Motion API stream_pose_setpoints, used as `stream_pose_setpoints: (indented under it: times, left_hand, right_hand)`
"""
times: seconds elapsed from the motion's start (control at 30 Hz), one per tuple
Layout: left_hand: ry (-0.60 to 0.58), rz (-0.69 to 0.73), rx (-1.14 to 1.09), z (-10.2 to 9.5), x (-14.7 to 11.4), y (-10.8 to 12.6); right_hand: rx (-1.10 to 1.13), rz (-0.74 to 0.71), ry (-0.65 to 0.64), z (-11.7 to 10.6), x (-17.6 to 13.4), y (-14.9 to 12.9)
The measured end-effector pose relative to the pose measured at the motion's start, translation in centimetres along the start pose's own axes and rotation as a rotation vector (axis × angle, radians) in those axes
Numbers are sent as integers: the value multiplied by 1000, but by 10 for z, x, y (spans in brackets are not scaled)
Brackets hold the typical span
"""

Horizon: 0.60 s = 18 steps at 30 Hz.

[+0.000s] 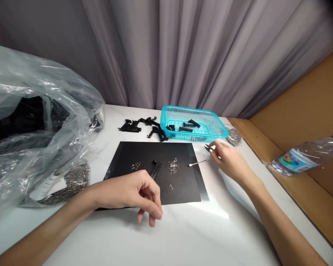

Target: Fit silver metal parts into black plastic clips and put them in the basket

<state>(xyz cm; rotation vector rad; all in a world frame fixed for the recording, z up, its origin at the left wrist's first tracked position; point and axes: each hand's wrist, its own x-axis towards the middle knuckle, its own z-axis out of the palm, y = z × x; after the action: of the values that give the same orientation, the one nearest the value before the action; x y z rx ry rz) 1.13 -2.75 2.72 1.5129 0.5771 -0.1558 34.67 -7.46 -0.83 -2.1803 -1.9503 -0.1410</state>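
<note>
My left hand (pixel 140 194) hovers above the near edge of a black mat (pixel 183 192), thumb and fingertips pinched together. A tiny speck shows at its fingertips, too small to name. My right hand (pixel 224 157), to the right of the mat, is closed on dark pointed tweezers (pixel 208 147), their tips facing left. On the mat lie a small heap of tiny bent metal pieces (pixel 173 166), a smaller group of metal pieces (pixel 135 166) and a single bent wire piece (pixel 171 187). A black plastic part (pixel 156 169) rests between them, partly behind my left hand. A thin white-ended stick (pixel 197 163) crosses the mat's right edge.
A blue basket (pixel 194 137) with several black parts stands behind the mat. Black plastic parts (pixel 131 126) are piled left of it. Clear plastic bags (pixel 44 77) fill the left, one holding metal pieces (pixel 79 179). A bottle (pixel 302 157) lies in a cardboard box (pixel 302 107) at right.
</note>
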Motion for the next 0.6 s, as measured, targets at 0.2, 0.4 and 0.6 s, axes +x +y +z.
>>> stream_pose_setpoints:
  times: [0.2, 0.4, 0.6]
  left_hand:
    - [32, -48, 46, -4, 0, 0]
    - [-53, -97, 105, -12, -6, 1]
    - [-73, -140, 218, -15, -9, 3]
  right_hand:
    - [-190, 21, -2, 18, 8, 8]
    - [-268, 41, 30, 22, 8, 15]
    - [-62, 40, 191, 14, 4, 2]
